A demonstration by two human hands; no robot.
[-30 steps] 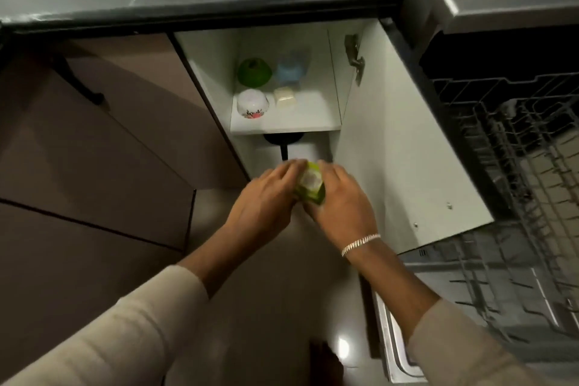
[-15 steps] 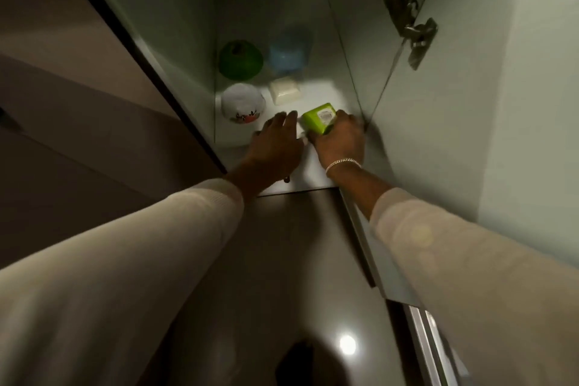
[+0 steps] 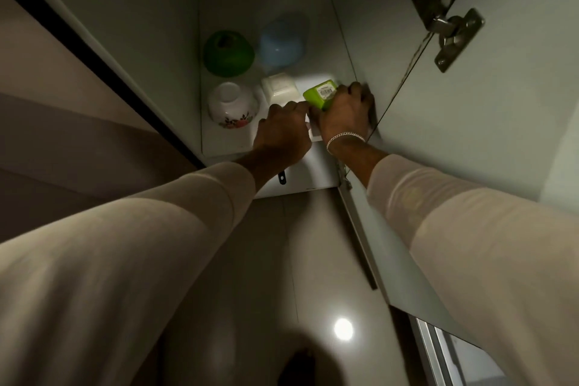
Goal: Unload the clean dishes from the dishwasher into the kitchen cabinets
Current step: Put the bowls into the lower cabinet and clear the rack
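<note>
Shelf (image 3: 225,144) stock, inverted floral bowl (image 3: 232,103) at left, leaves the right side free. Left hand (image 3: 282,131), fingers curled, holds nothing, steadying beside the green container (image 3: 320,96). Right hand (image 3: 344,113) grips that container, apparently seating it on the shelf against the cabinet wall.

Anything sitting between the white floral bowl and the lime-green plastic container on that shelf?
Yes: in the head view, a cream square container, upside down, sits between the white floral bowl and the lime-green plastic container.

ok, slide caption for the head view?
Right hand sets green box on cabinet shelf; left hand beside it.
</note>
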